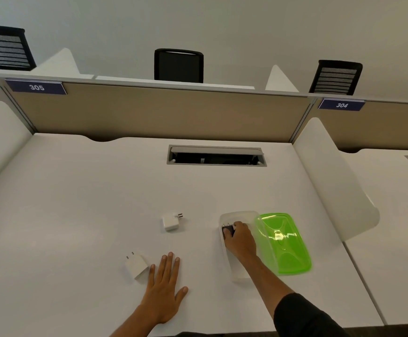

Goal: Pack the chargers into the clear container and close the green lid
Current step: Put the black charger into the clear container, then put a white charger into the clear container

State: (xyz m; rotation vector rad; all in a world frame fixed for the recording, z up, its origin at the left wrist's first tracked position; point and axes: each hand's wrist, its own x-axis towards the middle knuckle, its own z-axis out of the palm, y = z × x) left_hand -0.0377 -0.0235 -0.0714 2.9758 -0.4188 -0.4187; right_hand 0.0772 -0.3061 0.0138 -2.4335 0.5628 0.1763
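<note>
Black charger (229, 231) inside open clear container (232, 216), green lid (285, 244) alongside, two white chargers (171, 222) outside

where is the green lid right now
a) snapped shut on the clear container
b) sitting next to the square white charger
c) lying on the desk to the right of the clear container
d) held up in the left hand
c: the green lid lies flat on the desk, off and to the right of the clear container, while the right hand holds a black charger inside it and the left hand rests flat on the desk.
</note>
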